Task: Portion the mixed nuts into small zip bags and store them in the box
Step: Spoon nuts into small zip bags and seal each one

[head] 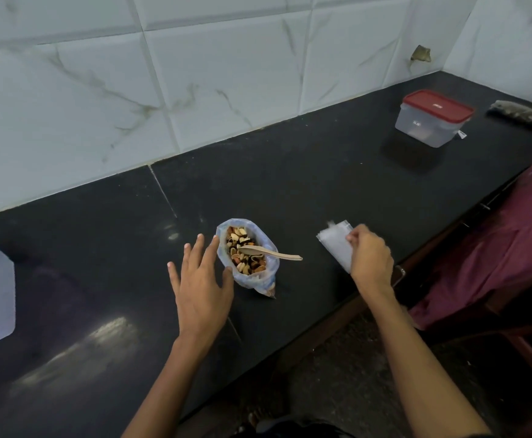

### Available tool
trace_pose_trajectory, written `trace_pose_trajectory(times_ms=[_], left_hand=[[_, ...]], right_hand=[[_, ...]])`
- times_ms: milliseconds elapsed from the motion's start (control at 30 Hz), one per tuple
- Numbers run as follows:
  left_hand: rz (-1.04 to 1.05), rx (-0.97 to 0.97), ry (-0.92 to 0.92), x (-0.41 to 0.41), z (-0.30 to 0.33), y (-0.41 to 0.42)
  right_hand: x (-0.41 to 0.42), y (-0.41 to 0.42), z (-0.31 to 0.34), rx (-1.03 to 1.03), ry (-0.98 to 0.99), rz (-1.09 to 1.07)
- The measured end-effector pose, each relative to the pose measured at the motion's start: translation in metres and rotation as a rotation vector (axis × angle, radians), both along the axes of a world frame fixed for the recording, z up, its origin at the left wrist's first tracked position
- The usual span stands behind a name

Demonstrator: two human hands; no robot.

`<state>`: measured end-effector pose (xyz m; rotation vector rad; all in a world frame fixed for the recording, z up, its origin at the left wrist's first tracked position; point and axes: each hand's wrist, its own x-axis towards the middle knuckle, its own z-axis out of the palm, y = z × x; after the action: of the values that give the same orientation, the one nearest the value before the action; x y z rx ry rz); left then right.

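Head view: right hand pinches zip bags; left hand, grip spread open, should steady the nut bag while peeling off 1.

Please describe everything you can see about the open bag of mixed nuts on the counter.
The open pale blue plastic bag of mixed nuts stands upright on the black stone counter, its top rolled down into a rim. Inside lie tan, brown and dark nuts. A light wooden spoon rests in them, handle pointing right over the rim. The left hand, fingers spread, touches the bag's left side with thumb and forefinger.
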<state>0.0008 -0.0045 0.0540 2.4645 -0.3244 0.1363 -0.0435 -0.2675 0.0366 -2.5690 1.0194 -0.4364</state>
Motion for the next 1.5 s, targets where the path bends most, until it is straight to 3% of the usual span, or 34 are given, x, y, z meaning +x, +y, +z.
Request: trace_pose_trajectory(times_ms=[200,367,567,667,767,1033,1267,1500], left_hand=[[0.1,-0.014,-0.036,0.003,0.006,0.022],[0.199,-0.047,-0.072,0.007,0.014,0.045],[0.303,-0.123,-0.065,0.014,0.02,0.075],[0.289,-0.345,0.054,0.017,0.021,0.087],[0.293,-0.499,0.191,0.023,0.02,0.096],[0.39,-0.521,0.225,0.037,0.006,0.105],[0.533,-0.593,0.382,0.05,-0.009,0.133],[0.583,-0.454,0.402,0.058,-0.032,0.168]], right_hand=[[0.007,0.036,0.061,0.131,-0.394,0.132],[0.035,0.095,0.08,0.282,-0.458,0.388],[0.064,0.157,0.069,0.588,-0.38,0.626],[0.075,0.179,0.059,0.775,-0.256,0.717],[0.083,0.191,0.047,0.761,-0.15,0.749],[0.092,0.198,0.024,0.657,0.05,0.757],[0.098,0.206,0.01,0.524,0.157,0.733],[0.116,0.219,0.004,0.774,0.159,0.71]])
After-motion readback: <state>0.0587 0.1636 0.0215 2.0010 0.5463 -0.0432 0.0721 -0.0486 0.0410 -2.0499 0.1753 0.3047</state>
